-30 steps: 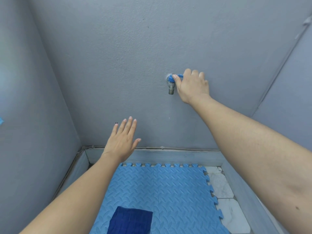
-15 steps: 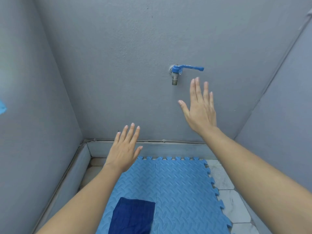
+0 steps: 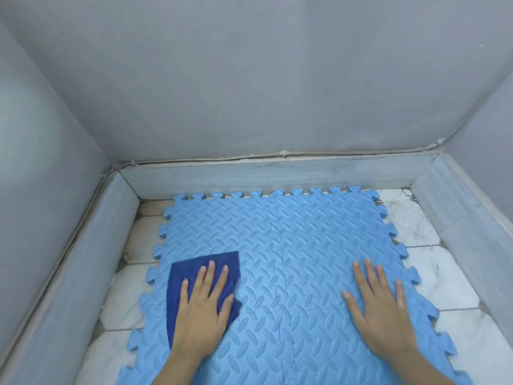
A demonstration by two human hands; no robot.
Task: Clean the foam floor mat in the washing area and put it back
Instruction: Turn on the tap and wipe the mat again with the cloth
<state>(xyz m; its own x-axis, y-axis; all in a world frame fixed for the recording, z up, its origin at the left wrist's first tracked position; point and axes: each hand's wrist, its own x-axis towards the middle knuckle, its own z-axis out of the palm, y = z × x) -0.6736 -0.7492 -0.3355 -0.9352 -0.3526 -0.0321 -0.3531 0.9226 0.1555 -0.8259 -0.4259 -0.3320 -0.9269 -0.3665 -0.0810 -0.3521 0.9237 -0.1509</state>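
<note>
the foam mat (image 3: 291, 245), light blue with a raised leaf pattern and toothed puzzle edges, lies flat on the tile floor (image 3: 449, 276) of the washing area. it fills the frame from the centre down to 6 o'clock, and visible seams show it is made of joined pieces. its far edge sits just short of the low curb (image 3: 263, 176) at 12 o'clock

the left hand (image 3: 200, 309), at 7 o'clock, rests palm down with fingers straight and spread on a dark blue cloth (image 3: 194, 270). the cloth lies flat on the left part of the mat, one corner pointing toward 12 o'clock. nothing is gripped; the fingers only press on the cloth

the right hand (image 3: 380, 307), at 5 o'clock, lies palm down directly on the mat, fingers straight and apart, holding nothing

white marbled tiles show along both sides of the mat, at 3 and 9 o'clock. the curb borders the floor on 3 sides. grey walls (image 3: 249, 79) rise behind it from 9 through 12 to 3 o'clock
</note>
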